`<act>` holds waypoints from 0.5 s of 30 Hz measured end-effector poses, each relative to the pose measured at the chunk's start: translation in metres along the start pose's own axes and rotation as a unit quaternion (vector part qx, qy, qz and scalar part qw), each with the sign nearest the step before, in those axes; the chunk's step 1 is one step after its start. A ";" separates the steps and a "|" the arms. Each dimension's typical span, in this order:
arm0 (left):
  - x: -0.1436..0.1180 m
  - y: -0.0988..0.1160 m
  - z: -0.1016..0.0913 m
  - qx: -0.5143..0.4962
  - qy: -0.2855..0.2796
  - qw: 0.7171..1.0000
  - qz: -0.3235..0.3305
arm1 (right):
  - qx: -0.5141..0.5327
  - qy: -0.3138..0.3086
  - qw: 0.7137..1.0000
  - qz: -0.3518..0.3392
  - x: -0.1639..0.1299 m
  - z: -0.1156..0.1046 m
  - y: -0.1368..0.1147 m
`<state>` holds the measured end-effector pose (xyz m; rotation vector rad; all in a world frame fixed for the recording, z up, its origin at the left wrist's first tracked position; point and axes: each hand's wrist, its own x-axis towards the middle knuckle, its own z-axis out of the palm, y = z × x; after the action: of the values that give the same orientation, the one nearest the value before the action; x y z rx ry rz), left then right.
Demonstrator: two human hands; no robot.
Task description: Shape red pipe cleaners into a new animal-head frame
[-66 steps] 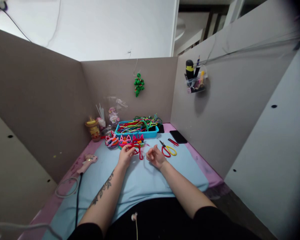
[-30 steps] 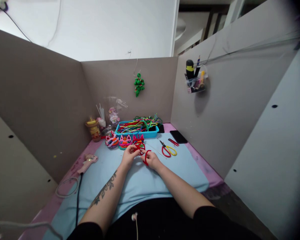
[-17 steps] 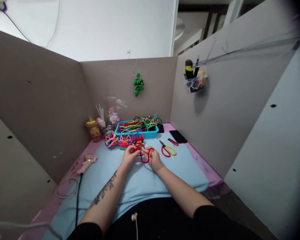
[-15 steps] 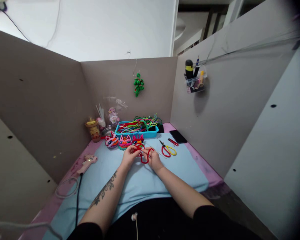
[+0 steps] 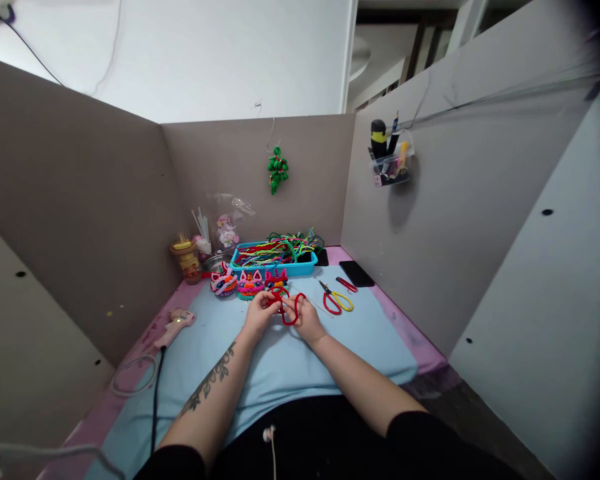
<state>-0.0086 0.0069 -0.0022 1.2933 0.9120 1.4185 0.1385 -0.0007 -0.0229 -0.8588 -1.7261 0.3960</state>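
Over the light blue cloth [image 5: 360,347], both hands hold a red pipe cleaner [image 5: 289,323] bent into loops. My left hand [image 5: 259,312] pinches its left side between thumb and fingers. On the other side my right hand [image 5: 307,320] closes around the right part, and a loop hangs down between the hands. Just behind stand several colourful pipe-cleaner unicorn heads, among them one in pink and orange [image 5: 251,285]. Scissors [image 5: 336,298] with one red and one yellow handle lie to the right of my right hand.
A blue tray [image 5: 300,269] of pipe cleaners stands at the back. A pink glue gun [image 5: 175,327] with a cord lies left, near a drink cup [image 5: 187,261]. A phone [image 5: 357,273] and a red cutter [image 5: 347,285] lie right. Grey partitions [image 5: 260,143] enclose the table.
The red loop's free right end has shifted slightly up and left in my right hand. Both hands stay in nearly the same place.
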 end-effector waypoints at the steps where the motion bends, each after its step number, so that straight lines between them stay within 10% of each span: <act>1: 0.000 0.000 0.000 0.002 -0.002 1.000 0.004 | -0.004 0.000 1.000 0.002 0.000 0.000 0.000; 15: -0.004 -0.001 0.003 0.088 -0.074 0.992 0.050 | 0.009 0.058 0.998 0.023 0.001 -0.001 0.006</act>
<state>-0.0054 0.0033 -0.0034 1.5755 0.8978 1.3206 0.1413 0.0043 -0.0260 -0.8930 -1.5959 0.3833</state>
